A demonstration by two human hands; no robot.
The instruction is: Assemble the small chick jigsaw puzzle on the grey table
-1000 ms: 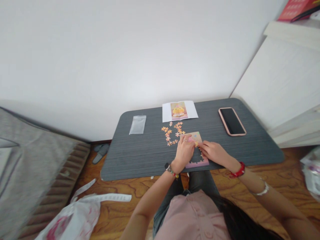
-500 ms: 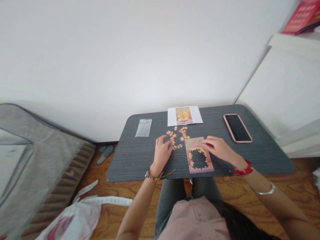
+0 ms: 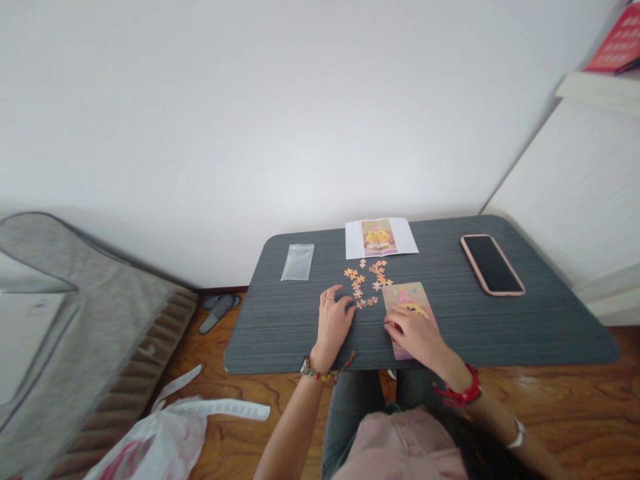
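My left hand (image 3: pixel 334 325) rests on the table, fingers bent and apart with nothing visible in them. Its fingertips are just left of a scatter of loose orange and pink jigsaw pieces (image 3: pixel 357 283). Across a partly filled jigsaw puzzle (image 3: pixel 421 296) in a flat frame lies my right hand (image 3: pixel 416 335), covering its middle. Thumb and forefinger come together in a pinch near the puzzle's left edge; whatever is between them is too small to make out. A creased white sheet (image 3: pixel 354 240) with a printed picture of a yellow character lies behind the pieces.
The dark table (image 3: pixel 280 333) stands against a white wall. A clear zip bag (image 3: pixel 298 262) lies at the back left, a phone (image 3: pixel 493 265) in a pink case at the right. Grey slippers (image 3: pixel 219 311) and a white plastic bag (image 3: pixel 170 433) are on the floor.
My right hand has moved from the puzzle's upper right corner down and left over its middle, still pinched. My left hand stays beside the loose pieces. The view has shifted slightly.
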